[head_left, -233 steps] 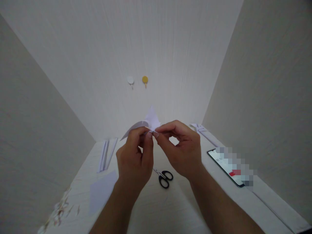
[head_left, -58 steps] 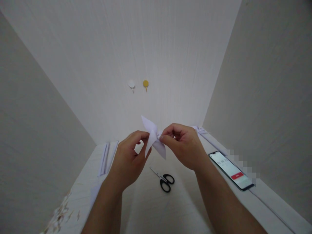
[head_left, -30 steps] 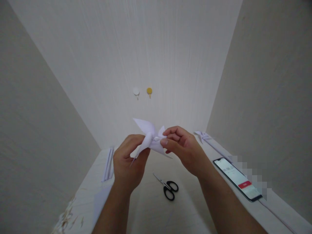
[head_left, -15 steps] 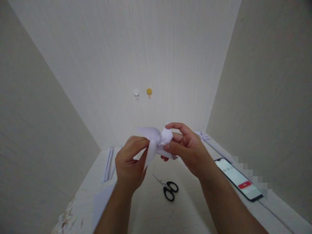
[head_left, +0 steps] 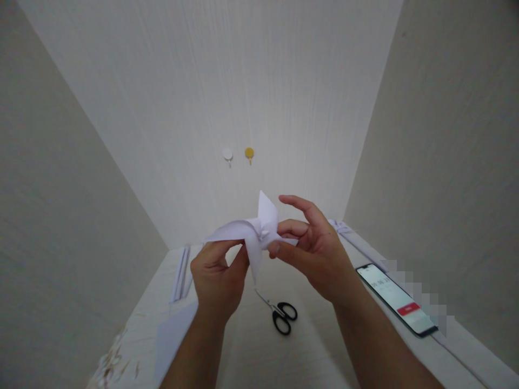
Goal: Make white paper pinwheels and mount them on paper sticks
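Note:
A white paper pinwheel (head_left: 253, 237) with curved, pointed blades is held up between my two hands, above the table. My left hand (head_left: 221, 270) is closed at its left side, the fingertips partly hidden behind the paper. With thumb and bent fingers, my right hand (head_left: 310, 243) grips the right side near the twisted centre, while its index finger stretches out free above. Below the pinwheel lies a pair of scissors (head_left: 280, 313) with black handles, its blades pointing up and left.
A phone (head_left: 396, 300) showing a timer lies at the right, with a cable below it. Rolled white paper sticks (head_left: 179, 274) and a flat white sheet (head_left: 172, 337) lie at the left; another paper piece (head_left: 357, 240) rests at the back right. Two hooks (head_left: 249, 154) are on the wall.
The pinwheel has turned in my hands, so its blades spread out and one points upward. My right index finger has lifted off the paper. Scissors and phone stay put.

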A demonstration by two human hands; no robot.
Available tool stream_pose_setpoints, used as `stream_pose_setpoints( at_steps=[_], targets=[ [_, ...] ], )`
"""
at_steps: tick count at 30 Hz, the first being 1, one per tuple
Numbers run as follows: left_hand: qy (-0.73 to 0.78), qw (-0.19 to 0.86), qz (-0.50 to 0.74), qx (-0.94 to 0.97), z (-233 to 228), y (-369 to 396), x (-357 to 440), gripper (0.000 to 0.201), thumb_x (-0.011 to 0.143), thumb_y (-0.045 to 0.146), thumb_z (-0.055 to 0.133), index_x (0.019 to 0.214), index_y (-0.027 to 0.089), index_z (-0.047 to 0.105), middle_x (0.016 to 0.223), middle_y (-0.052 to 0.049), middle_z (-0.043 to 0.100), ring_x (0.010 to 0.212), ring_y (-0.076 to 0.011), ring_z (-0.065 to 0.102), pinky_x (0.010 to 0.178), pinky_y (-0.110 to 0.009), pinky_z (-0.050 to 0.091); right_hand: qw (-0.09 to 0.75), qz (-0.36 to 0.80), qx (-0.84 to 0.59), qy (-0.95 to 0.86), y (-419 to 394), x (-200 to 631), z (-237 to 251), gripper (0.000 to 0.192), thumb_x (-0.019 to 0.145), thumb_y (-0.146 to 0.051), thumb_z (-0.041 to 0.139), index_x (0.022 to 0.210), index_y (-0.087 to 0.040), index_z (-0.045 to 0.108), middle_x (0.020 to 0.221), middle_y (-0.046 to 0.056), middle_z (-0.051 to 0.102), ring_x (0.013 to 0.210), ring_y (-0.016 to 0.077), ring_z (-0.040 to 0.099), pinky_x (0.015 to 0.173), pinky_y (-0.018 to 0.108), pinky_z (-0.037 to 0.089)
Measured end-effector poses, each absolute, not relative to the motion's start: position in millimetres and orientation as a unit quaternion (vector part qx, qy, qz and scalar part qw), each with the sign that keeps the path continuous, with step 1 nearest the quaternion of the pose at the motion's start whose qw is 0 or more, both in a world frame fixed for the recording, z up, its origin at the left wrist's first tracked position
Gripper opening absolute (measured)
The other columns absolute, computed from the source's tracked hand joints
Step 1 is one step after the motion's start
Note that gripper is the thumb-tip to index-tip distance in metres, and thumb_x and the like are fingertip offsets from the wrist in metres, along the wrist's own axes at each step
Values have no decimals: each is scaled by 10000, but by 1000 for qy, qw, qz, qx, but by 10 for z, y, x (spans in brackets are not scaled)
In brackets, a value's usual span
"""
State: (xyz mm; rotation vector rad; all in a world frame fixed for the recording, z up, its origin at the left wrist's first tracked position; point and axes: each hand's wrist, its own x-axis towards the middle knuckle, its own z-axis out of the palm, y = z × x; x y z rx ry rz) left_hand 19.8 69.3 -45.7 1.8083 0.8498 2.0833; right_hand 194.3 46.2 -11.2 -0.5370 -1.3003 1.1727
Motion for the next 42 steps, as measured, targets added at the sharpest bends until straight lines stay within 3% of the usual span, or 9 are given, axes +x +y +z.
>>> stream_pose_setpoints(
  at_steps=[5, 11, 14, 21, 29, 38, 42],
  targets=[
    [303, 194, 700, 617, -439, 666, 206, 177, 784, 112, 827, 886, 254, 848, 832, -4, 799, 798, -196, 722, 754, -309, 563, 594, 497, -247, -582, 470, 1978, -132, 600, 783, -189, 881, 1300, -315, 603, 959, -8, 768, 777, 138, 699, 693, 263, 568],
    [262, 274, 705, 599, -398, 650, 204, 154, 762, 134, 859, 877, 230, 825, 859, -15, 758, 822, -180, 687, 713, -271, 516, 584, 458, -276, -610, 496, 2000, -143, 258, 763, -265, 898, 979, -244, 758, 936, 14, 784, 789, 145, 692, 693, 271, 543],
    [250, 272, 696, 616, -375, 647, 205, 161, 761, 142, 867, 890, 230, 827, 892, -28, 752, 835, -182, 685, 712, -269, 509, 567, 431, -307, -631, 496, 2027, -125, 172, 799, -334, 874, 928, -242, 809, 936, 38, 807, 805, 178, 705, 723, 319, 561],
    [237, 204, 663, 681, -314, 653, 174, 210, 787, 126, 847, 953, 255, 843, 905, -30, 746, 825, -168, 655, 728, -265, 515, 561, 436, -328, -622, 520, 2053, -137, 212, 771, -357, 898, 929, -235, 828, 923, 49, 817, 791, 199, 719, 759, 361, 589],
    [236, 219, 658, 680, -348, 659, 154, 195, 811, 97, 811, 942, 242, 819, 938, -33, 732, 858, -174, 660, 764, -283, 527, 547, 469, -306, -622, 510, 2091, -123, 159, 817, -359, 868, 906, -236, 821, 891, 30, 790, 785, 172, 682, 738, 320, 546],
    [258, 194, 645, 693, -442, 713, 153, 145, 815, 201, 813, 955, 238, 826, 955, -86, 767, 928, -257, 706, 835, -399, 588, 524, 520, -304, -602, 508, 2033, -98, 250, 765, -408, 902, 855, -205, 785, 784, 2, 709, 652, 121, 591, 636, 281, 491],
    [253, 186, 640, 701, -429, 697, 164, 181, 829, 183, 793, 996, 242, 827, 967, -91, 767, 929, -256, 703, 809, -386, 586, 529, 551, -284, -579, 509, 2024, -101, 290, 751, -440, 908, 846, -202, 772, 778, 6, 703, 659, 132, 608, 628, 287, 507]
  ],
)
